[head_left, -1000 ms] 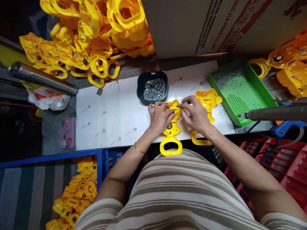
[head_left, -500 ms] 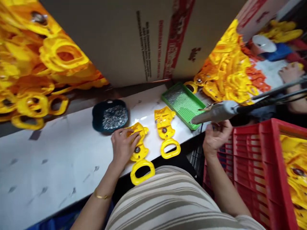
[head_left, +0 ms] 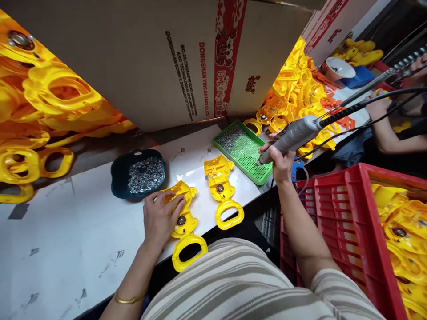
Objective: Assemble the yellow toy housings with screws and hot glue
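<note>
My left hand (head_left: pixel 160 218) rests on a yellow plastic part (head_left: pixel 188 222) with a ring handle, its fingers pressed over the upper left side. My right hand (head_left: pixel 282 164) is wrapped round a grey power screwdriver (head_left: pixel 293 135), whose tip points down over a green perforated tray (head_left: pixel 247 153) with small screws at its far end. Between the hands a second yellow part (head_left: pixel 220 184) lies on the white table (head_left: pixel 83 226), its ring handle towards me. Left of it stands a dark green bowl (head_left: pixel 120 175) of small metal pieces.
Behind the table stands a large cardboard box (head_left: pixel 133 66). Yellow parts are heaped at the left (head_left: pixel 60 93) and back right (head_left: pixel 296 84). A red crate (head_left: pixel 360 213) holds more at the right. Another person's hand (head_left: pixel 378 104) shows at the far right, near hanging cables.
My right hand has closed round the screwdriver, which it was beside before, and its tip has moved over the green tray. My left hand stays on the same yellow part. The whole view has shifted.
</note>
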A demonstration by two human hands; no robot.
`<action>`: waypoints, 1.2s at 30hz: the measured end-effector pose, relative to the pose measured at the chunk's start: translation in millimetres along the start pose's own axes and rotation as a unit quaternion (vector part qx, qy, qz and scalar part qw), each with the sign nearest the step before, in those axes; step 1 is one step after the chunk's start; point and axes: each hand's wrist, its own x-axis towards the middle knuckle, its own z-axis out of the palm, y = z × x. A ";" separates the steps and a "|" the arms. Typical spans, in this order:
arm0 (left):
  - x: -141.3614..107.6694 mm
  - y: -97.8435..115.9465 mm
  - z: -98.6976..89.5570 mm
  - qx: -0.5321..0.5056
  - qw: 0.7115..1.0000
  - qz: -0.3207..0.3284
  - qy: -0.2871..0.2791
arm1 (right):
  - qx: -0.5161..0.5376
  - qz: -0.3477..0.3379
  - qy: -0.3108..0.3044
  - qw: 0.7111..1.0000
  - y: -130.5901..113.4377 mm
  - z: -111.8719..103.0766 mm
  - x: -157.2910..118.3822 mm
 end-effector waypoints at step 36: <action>0.5 6.0 -3.9 -0.003 0.998 -0.049 -0.051 | -0.005 -0.055 0.100 0.994 39.3 15.2 30.0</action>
